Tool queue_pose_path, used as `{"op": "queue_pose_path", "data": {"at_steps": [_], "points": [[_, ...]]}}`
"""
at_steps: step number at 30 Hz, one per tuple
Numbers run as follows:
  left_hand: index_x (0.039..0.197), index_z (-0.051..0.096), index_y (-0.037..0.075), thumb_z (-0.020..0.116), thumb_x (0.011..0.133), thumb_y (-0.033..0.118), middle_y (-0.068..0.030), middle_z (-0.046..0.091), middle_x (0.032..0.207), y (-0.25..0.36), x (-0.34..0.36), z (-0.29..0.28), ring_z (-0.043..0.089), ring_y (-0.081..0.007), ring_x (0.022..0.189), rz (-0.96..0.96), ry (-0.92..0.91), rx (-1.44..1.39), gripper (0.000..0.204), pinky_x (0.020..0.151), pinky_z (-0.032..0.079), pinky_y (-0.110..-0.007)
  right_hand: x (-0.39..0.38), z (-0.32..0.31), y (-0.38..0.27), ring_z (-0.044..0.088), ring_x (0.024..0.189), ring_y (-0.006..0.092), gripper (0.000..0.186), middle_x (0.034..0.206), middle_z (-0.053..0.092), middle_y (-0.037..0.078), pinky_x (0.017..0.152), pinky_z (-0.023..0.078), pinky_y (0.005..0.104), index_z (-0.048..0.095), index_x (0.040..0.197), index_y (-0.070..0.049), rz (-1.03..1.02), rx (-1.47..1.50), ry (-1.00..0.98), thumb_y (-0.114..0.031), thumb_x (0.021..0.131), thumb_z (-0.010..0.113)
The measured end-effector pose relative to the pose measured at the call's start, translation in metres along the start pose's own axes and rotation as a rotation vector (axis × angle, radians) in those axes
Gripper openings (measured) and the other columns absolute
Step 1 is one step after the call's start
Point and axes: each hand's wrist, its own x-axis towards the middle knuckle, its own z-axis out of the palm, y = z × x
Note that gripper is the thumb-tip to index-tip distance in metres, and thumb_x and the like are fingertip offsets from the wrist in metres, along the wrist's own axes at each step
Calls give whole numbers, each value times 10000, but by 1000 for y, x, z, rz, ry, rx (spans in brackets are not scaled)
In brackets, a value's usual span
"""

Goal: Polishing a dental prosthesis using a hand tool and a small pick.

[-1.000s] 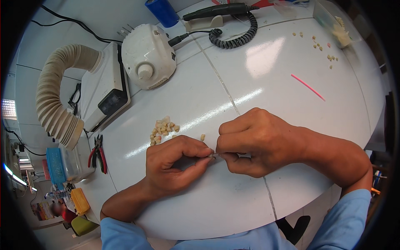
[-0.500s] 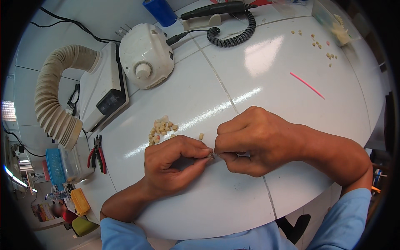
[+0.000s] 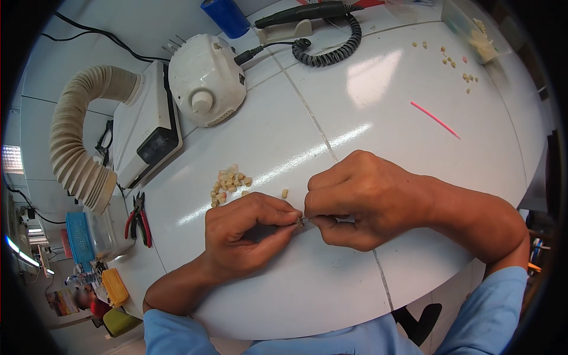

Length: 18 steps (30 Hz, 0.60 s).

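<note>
My left hand (image 3: 251, 229) is closed in a pinch, thumb and forefinger meeting at a tiny piece whose kind I cannot make out. Right beside it, my right hand (image 3: 361, 201) is curled, its fingertips pinching at the same spot. Little shows between the two sets of fingertips, only a small dark bit. Just beyond the left hand lies a heap of small cream-coloured, tooth-like pieces (image 3: 231, 179). One single piece (image 3: 285, 193) sits apart, near the left fingertips.
A white control unit (image 3: 207, 80) with a knob, a black handpiece (image 3: 307, 14) and a beige hose (image 3: 77, 130) stand at the back and left. Red-handled pliers (image 3: 139, 219) lie left. A pink stick (image 3: 435, 120), scattered small pieces (image 3: 448, 61) and a clear container (image 3: 470, 32) are at the right.
</note>
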Motion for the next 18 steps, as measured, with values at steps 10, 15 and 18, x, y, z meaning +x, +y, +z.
{"op": "queue_pose_path", "data": {"at_steps": [10,15,18], "points": [[1051,759,-47,827,862,-76,-148,806,1055,0,-6,3,807,-210,975,-187,57,-217,203,876,655,-307,0,-5,-1,651,581,284,91,709,633,102,544,504,388,670,811,-13,10,1,94,26,791,749],[1054,754,-57,800,866,-90,-160,803,1065,-6,-5,-2,808,-217,983,-86,-8,-169,197,895,656,-310,0,-3,-1,654,587,294,97,723,637,102,546,510,392,670,808,-17,6,-21,71,21,795,758],[1049,757,-54,790,863,-97,-161,804,1055,-7,-4,-2,809,-218,974,-68,-19,-163,194,888,655,-308,0,-3,-1,654,583,300,102,728,643,104,542,513,392,667,800,-18,-6,-34,60,22,795,762]]}}
